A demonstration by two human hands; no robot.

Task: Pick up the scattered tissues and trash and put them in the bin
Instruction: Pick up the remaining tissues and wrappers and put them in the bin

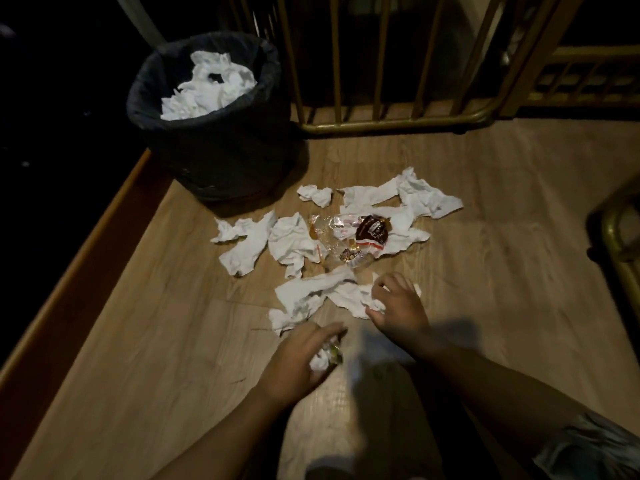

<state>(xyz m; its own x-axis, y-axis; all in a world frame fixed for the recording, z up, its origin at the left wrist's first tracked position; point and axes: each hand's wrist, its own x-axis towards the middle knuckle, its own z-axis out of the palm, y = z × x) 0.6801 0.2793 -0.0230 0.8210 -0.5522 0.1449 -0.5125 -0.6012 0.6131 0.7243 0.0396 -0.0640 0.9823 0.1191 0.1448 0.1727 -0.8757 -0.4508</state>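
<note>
soft white tissues point(304, 299) beyond your hands crush easily; your left hand point(298, 362) clutches a wad, your right hand point(398, 306) pinches another.

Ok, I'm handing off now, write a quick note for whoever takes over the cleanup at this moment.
Left hand: closed on a crumpled wad of tissue and wrapper, low over the floor.
Right hand: gripping the near tissue, not yet lifted.
Bin: far left, already holds white tissues.
Left: several tissues on the wood floor, including the large one at the far right, plus clear wrappers and a brown packet in the middle of the pile. Nothing blocks the way to the bin.
</note>
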